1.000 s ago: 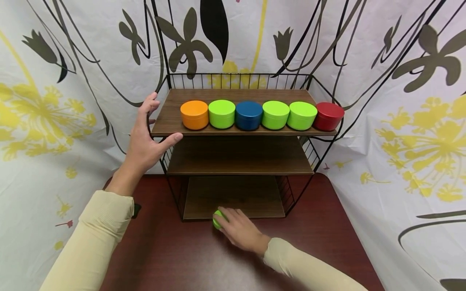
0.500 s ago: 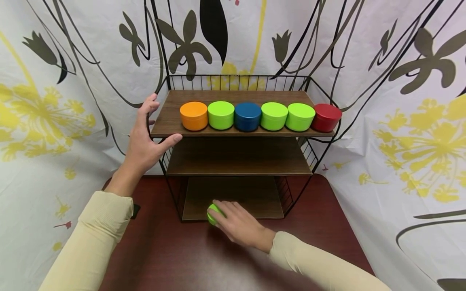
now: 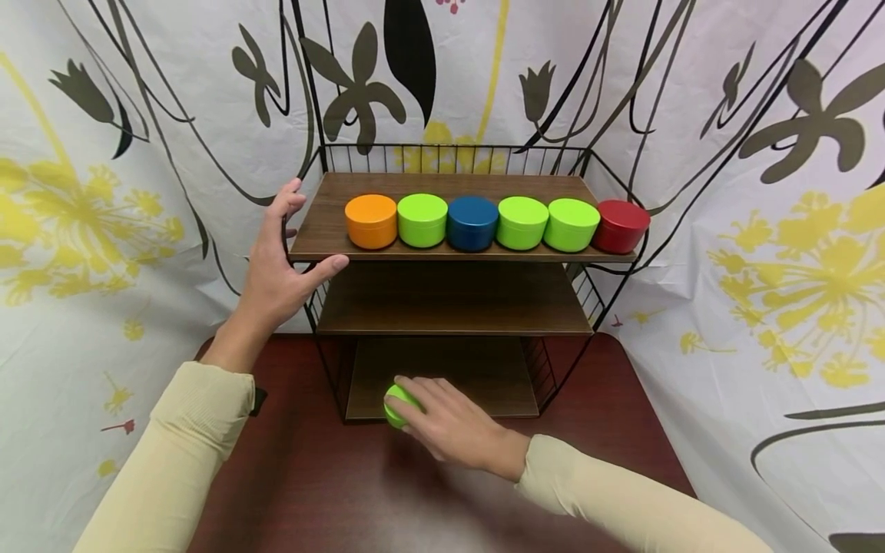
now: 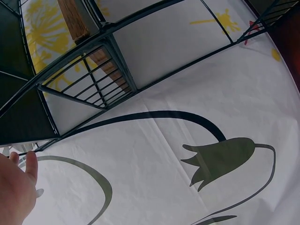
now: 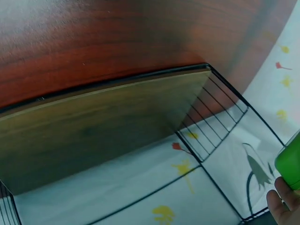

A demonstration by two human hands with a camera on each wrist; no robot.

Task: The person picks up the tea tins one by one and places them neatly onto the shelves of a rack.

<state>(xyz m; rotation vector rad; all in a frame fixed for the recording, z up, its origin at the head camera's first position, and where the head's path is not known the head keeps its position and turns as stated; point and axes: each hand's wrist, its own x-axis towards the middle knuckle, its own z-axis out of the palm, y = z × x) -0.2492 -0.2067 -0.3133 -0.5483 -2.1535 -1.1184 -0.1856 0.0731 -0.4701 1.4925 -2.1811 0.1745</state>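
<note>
My left hand holds the left end of the top board of a three-tier wire shelf rack, thumb along the front edge and fingers at the side. In the left wrist view, fingers show beside the dark wire frame. My right hand grips a round lime-green lidded tin between thumb and fingers, tilted, in front of the bottom board. Its shadow falls on the table below. In the right wrist view, the green tin and fingertips show at the right edge.
Along the top board stand an orange tin, three green tins, a blue tin and a red tin. The rack stands on a dark red-brown table. A patterned white curtain hangs behind and beside it.
My right hand has moved slightly left and up with the green tin, whose shadow now lies apart from it. My left hand stays at the rack.
</note>
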